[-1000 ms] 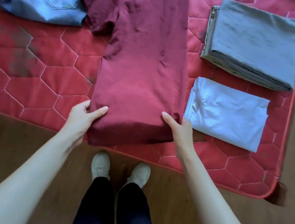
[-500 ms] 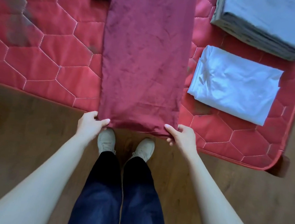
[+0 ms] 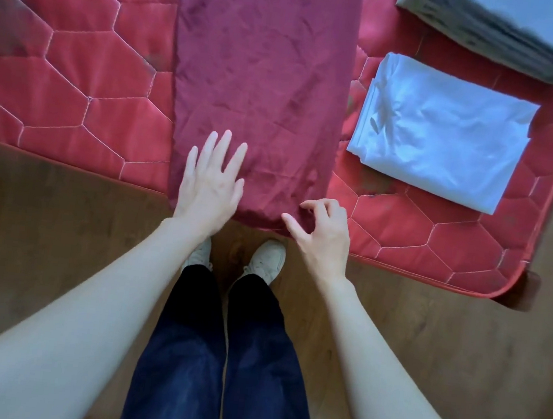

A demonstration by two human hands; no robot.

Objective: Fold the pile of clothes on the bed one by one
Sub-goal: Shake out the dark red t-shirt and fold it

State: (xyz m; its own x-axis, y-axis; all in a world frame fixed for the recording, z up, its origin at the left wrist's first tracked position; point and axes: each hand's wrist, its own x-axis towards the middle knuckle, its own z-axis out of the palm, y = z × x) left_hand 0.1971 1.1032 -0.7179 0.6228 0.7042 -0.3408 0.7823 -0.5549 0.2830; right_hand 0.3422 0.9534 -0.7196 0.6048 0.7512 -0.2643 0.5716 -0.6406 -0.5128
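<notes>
The maroon shirt [image 3: 262,80] is lying at twelve o'clock on the bed [image 3: 75,90] — its hem, pinched half a second ago, is now released. The left hand [image 3: 211,181] is being pressed flat; the right hand [image 3: 322,230] is loosely curled, empty — smoothing is probably being started.

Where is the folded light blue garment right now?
In the head view, the folded light blue garment lies on the red mattress, right of the maroon shirt, below the grey stack.
</notes>
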